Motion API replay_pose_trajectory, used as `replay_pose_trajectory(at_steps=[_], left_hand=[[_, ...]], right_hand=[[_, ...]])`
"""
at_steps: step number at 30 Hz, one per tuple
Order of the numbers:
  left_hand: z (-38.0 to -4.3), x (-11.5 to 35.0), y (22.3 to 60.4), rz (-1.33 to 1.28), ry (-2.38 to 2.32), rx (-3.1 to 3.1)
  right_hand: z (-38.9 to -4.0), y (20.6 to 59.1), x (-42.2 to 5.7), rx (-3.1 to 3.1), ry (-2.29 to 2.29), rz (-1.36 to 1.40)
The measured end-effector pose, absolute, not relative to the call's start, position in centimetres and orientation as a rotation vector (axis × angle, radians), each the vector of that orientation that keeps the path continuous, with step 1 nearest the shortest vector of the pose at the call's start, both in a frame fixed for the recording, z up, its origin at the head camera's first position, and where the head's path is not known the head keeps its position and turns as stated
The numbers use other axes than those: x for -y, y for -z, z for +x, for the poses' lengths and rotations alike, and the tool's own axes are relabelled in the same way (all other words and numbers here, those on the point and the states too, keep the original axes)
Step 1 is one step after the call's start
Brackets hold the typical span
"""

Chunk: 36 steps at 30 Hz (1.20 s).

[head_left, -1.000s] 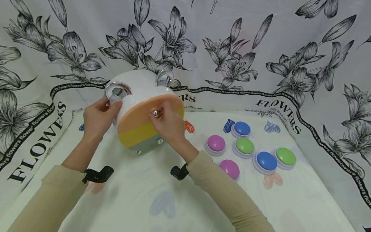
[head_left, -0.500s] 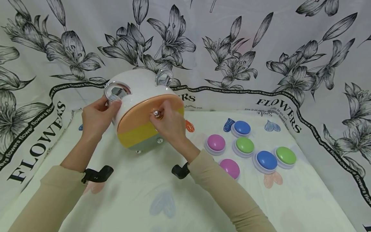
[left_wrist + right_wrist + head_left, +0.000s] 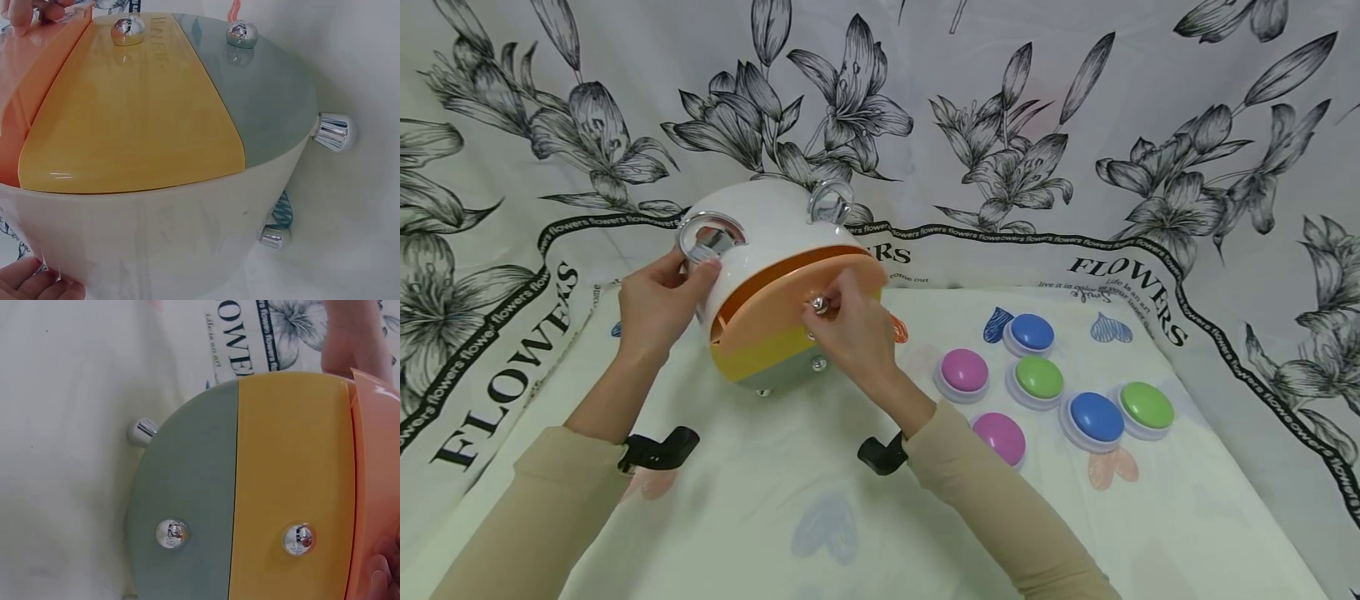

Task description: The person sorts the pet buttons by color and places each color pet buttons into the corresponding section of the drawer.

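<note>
A rounded white storage box with two silver ring-shaped ears stands tilted at centre left in the head view. Its front has an orange drawer, a yellow drawer and a grey-green drawer. My left hand holds the box's left side by the ear, thumb in front and other fingers partly hidden behind. The silver knob of the orange drawer is pinched between my right thumb and fingers; the right hand covers part of that drawer. A gap shows along the drawer's upper edge.
Several round push lights or buttons lie to the right: pink, green and blue. A pale cloth with heart prints covers the table. Behind stands a flower-print curtain.
The orange drawer, flush with the front before, now stands partly pulled out. My right hand has moved slightly toward me and to the right with the knob. The left hand keeps its hold.
</note>
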State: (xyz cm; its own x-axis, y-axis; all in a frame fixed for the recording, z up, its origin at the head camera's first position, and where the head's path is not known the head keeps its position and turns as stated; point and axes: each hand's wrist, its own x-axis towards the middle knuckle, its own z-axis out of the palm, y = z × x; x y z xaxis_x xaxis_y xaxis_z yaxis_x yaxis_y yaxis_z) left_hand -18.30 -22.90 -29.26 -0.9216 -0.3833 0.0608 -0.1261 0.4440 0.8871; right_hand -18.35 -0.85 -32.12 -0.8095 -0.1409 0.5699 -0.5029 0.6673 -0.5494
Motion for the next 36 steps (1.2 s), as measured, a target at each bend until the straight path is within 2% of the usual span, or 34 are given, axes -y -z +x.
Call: replay_pose_trajectory(at_steps=[21, 36], left_hand=[[-19.2, 23.5, 30.6, 0.333, 1.536, 2.337], [-18.4, 22.9, 29.5, 0.409, 1.417, 2.440]], right_hand=[[-16.5, 32.8, -1.0, 2.336, -0.996, 0.482], [-15.0, 32.9, -2.0, 2.331, -1.063, 0.504]])
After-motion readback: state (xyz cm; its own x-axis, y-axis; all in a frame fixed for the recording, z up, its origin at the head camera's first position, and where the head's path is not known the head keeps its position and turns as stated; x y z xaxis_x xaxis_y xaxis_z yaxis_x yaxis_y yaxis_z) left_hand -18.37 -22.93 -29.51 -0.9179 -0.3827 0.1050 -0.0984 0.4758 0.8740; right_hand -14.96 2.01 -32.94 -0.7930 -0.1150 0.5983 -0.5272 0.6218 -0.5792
